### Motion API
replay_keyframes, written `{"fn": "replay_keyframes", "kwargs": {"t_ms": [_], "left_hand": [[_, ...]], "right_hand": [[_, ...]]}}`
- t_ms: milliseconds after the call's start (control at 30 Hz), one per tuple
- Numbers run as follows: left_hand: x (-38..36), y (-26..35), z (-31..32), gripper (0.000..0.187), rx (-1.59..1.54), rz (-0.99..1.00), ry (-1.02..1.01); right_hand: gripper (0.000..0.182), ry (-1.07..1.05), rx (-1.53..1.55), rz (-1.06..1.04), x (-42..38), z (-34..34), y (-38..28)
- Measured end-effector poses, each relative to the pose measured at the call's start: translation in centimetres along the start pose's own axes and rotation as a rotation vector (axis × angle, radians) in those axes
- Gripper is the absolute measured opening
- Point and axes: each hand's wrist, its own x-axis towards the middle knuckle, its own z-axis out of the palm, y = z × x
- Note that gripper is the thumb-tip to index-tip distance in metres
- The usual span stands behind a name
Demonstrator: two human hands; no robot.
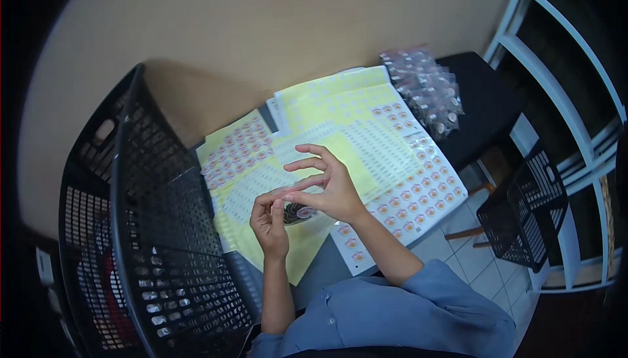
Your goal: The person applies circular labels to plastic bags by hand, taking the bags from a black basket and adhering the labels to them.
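A small clear plastic bag [300, 212] with a pinkish top edge hangs between my hands, above the sticker sheets. Something dark and coiled-looking shows inside it, along with a round label. My left hand [267, 227] pinches the bag's top left corner between thumb and fingers. Along the same edge lie the thumb and forefinger of my right hand [335, 191], gripping it, while its other fingers are spread and lifted. Below are sheets of round orange-and-pink stickers [428, 191] and yellow backing sheets [294, 260] with peeled rows.
A tall black perforated crate [124, 162] stands at the left, close to my left arm. Filled small bags [425, 90] are piled at the table's back right. Another black crate [523, 207] sits lower right, near the white window frame [556, 70].
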Motion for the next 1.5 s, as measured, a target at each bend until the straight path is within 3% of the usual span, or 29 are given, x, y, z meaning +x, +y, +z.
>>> {"fn": "replay_keyframes", "kwargs": {"t_ms": [100, 267, 333, 367, 500, 533, 600, 633, 767, 867, 933, 1000, 1033, 1167, 1267, 1433, 1500], "left_hand": [[-0.3, 0.8, 2.3, 0.007, -0.002, 0.008, -0.042], [0.1, 1.3, 7.0, 0.005, -0.25, -0.037, 0.142], [0.0, 0.7, 8.3, 0.005, -0.306, -0.042, 0.114], [0.0, 0.3, 9.1, 0.006, -0.364, -0.089, 0.122], [-0.2, -0.9, 12.9, 0.006, -0.552, -0.23, 0.109], [-0.2, -0.9, 14.0, 0.006, -0.552, -0.231, 0.115], [0.3, -0.6, 16.3, 0.019, -0.499, -0.422, 0.084], [0.5, -0.9, 16.8, 0.029, -0.557, -0.424, 0.014], [0.6, -0.7, 20.1, 0.04, -0.358, -0.186, -0.126], [0.3, -1.8, 20.9, 0.038, -0.204, -0.236, -0.231], [0.2, -1.3, 21.4, 0.034, -0.178, -0.311, -0.238], [0.3, -0.9, 22.2, 0.029, -0.154, -0.192, -0.191], [0.3, -0.5, 22.5, 0.029, -0.142, -0.192, -0.182], [-0.3, -0.4, 23.1, 0.027, -0.127, -0.143, -0.243], [-1.1, -2.1, 23.2, 0.022, -0.124, -0.187, -0.128], [-1.0, -4.3, 22.9, 0.016, -0.344, -0.42, 0.061], [-0.4, -4.7, 22.4, 0.016, -0.41, -0.444, 0.094]], "right_hand": [[0.071, 0.023, 0.06, 0.037, -1.1, -2.2, -1.4], [0.074, 0.049, -0.088, -0.106, -3.5, -6.6, -1.5], [0.067, -0.089, -0.202, 0.085, -4.6, -8.7, -1.7], [0.054, -0.089, -0.197, 0.119, -5.2, -9.7, -1.7], [0.039, -0.04, -0.187, 0.048, -6.6, -13.3, -1.7], [0.039, -0.044, -0.187, 0.052, -6.8, -14.3, -1.7], [0.038, 0.061, -0.186, 0.08, -6.9, -15.9, -1.7], [0.035, 0.088, -0.14, 0.058, -6.8, -16.6, -2.0], [0.036, 0.139, -0.099, 0.008, -6.6, -19.1, -2.7], [0.039, 0.132, -0.042, -0.002, -6.3, -20.3, -2.9], [0.043, 0.167, -0.303, -0.12, -6.0, -20.8, -3.2], [0.046, 0.398, -0.472, -0.445, -5.4, -20.5, -4.3], [0.04, 0.457, -0.616, -0.519, -5.5, -20.5, -5.3], [0.023, 0.389, -0.737, -0.575, -5.6, -20.6, -5.0], [0.022, 0.411, -0.725, -0.611, -6.0, -20.6, -3.3], [0.019, 0.322, -0.723, -0.597, -7.8, -21.3, -2.3], [0.017, 0.357, -0.517, -0.494, -8.7, -23.4, -2.7]]}}
